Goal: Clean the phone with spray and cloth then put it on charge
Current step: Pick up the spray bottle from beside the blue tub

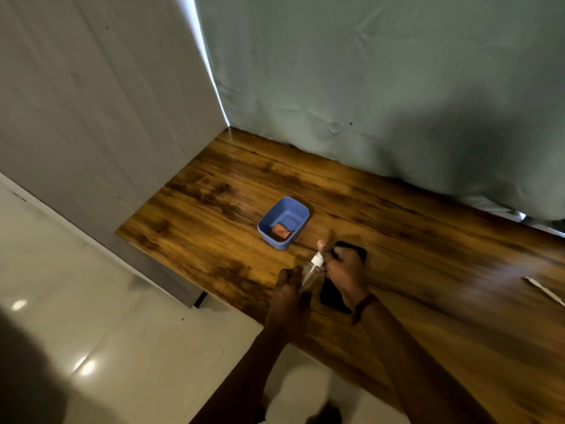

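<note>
While the left hand [289, 289] wraps around the body of a small clear spray bottle [310, 275], the right hand [342, 270] closes on its white nozzle [317, 259], the fingertips pinched at the pump head. Both grips are pressed onto the bottle: the left curled round the barrel, the right nipping the top, though whether it is pressing the pump or only steadying it I cannot tell.

The bottle leans, its base toward the person and its nozzle up and away. The phone [331, 296] lies flat on the wooden table [428, 255], dark face up, directly beneath and just right of the bottle. Its long axis runs from near the table's front edge away toward the far wall, and the right hand covers its middle, so only the two ends show. The phone sits under the right hand, which is the nearer one.

A blue tub [284, 223] stands beyond the hands, a little left, apart from the phone. An orange cloth [279, 230] lies inside it at the bottom. It is closer to the left hand's side. At the far right edge a pale strip [547, 290] lies on the table, too blurred to name; it may be the charging lead.

My reading is that spraying is the step in hand, with wiping and charging not yet done. The nozzle needs to face down along the phone's length.
</note>
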